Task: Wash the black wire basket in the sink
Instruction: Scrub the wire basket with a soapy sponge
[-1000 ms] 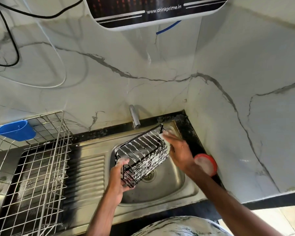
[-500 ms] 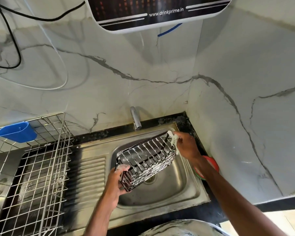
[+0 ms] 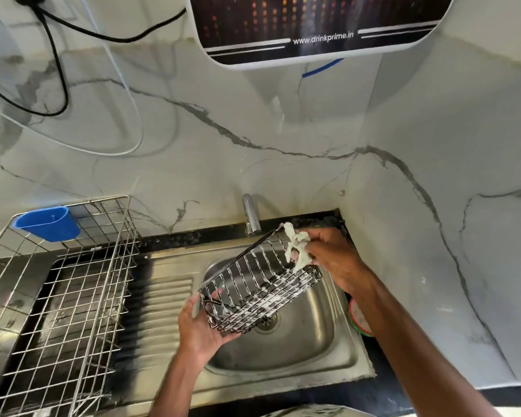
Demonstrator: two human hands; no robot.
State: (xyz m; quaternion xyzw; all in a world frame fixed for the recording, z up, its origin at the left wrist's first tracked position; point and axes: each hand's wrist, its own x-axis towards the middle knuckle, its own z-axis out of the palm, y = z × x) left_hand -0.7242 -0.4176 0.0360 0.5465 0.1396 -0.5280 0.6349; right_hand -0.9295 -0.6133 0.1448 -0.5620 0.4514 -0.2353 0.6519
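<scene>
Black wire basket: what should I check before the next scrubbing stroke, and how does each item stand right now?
1. The black wire basket is held over the sink: ok, tilted above the bowl.
2. The left hand grips the basket's lower end: ok.
3. The right hand pinches the white soapy cloth at the basket's upper corner: ok.
4. Foam on the wires: ok, white suds show along the side.
5. The tap running for a rinse: cannot tell, no stream shows.
6. The drain clear: cannot tell, the basket partly hides it.
</scene>
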